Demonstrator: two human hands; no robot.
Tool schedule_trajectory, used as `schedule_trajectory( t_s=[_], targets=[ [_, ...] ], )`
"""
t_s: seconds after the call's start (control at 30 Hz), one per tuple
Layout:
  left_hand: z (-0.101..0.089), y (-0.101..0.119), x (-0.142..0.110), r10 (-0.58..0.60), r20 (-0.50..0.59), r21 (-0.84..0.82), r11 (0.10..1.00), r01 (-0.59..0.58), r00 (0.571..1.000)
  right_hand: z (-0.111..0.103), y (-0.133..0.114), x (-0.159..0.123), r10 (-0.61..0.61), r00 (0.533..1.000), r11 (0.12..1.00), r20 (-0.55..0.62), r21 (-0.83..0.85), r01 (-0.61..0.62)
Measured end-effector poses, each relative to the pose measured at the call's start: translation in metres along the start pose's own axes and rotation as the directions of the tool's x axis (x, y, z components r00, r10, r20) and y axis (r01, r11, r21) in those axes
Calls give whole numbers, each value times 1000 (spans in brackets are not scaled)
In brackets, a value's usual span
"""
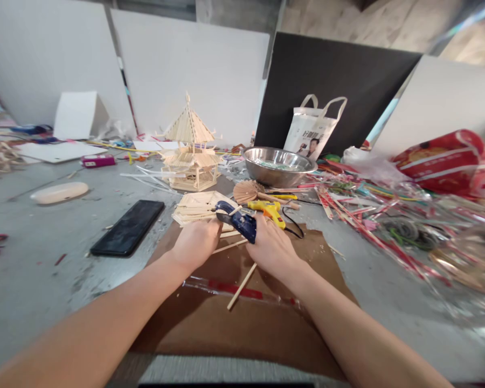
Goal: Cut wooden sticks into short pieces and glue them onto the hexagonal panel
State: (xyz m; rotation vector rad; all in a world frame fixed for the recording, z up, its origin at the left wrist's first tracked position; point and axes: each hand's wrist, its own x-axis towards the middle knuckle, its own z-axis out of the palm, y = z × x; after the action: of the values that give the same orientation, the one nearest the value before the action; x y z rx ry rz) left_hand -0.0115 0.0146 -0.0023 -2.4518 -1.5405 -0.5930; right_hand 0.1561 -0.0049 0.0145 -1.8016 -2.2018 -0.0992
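Note:
My right hand (272,245) is wrapped around a dark blue hand tool (244,225) that looks like a pair of cutters. Its head points left, towards my left hand (200,241). The fingers of my left hand are closed on a thin wooden stick (236,209), whose end shows across the tool; the fingertips are partly hidden. Just behind the left hand lies a flat many-sided panel of pale sticks (198,206). A loose stick (241,287) rests on the brown board (226,334) below the hands.
Behind stands a stick pagoda model (192,151). A yellow glue gun (267,207) lies beyond my right hand, with a metal bowl (281,167) and a white bag (310,129) farther back. At left are a black phone (128,228) and a white oval case (60,192). Plastic-wrapped sticks (359,226) clutter the right.

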Motion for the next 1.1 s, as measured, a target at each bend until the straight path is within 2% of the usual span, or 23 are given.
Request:
schedule_trajectory(
  t_s=[0.3, 0.53, 1.1],
  targets=[
    [1, 1, 0, -1, 28, -1, 1000, 1, 1000, -1, -1, 0, 31, 999, 998, 19, -47, -31],
    [-1, 3, 2, -6, 89, -7, 1000, 7, 996, -5, -2, 3, 111, 985, 991, 131, -91, -100],
    [-2, 6, 3, -49, 192, 13, 999, 47, 980, -1, 4, 13, 116, 971, 990, 207, -101, -97]
  ],
)
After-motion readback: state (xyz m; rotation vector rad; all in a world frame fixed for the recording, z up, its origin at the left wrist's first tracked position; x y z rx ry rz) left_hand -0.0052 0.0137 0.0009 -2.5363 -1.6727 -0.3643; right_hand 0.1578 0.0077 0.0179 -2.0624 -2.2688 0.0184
